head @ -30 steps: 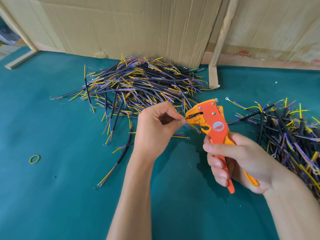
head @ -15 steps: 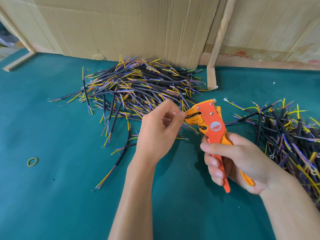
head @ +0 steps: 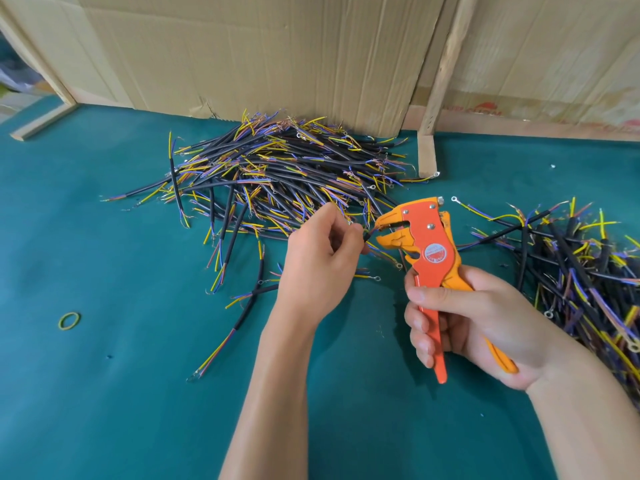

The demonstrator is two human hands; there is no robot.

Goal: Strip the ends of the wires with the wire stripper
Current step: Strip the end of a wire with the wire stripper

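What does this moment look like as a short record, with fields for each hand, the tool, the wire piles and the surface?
left hand: left hand pinches a black wire, its end at the stripper's mouth
right hand: right hand grips the handles
tool: orange wire stripper, head pointing left, mouth open
piles: large wire pile behind the hands; second wire pile at right
surface: green table
stray item: rubber band at left

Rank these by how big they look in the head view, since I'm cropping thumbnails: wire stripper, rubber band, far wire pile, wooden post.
1. Far wire pile, widest by far.
2. Wooden post and wire stripper: similar in length; the stripper sits nearer the camera, so unranked.
3. Rubber band, smallest.
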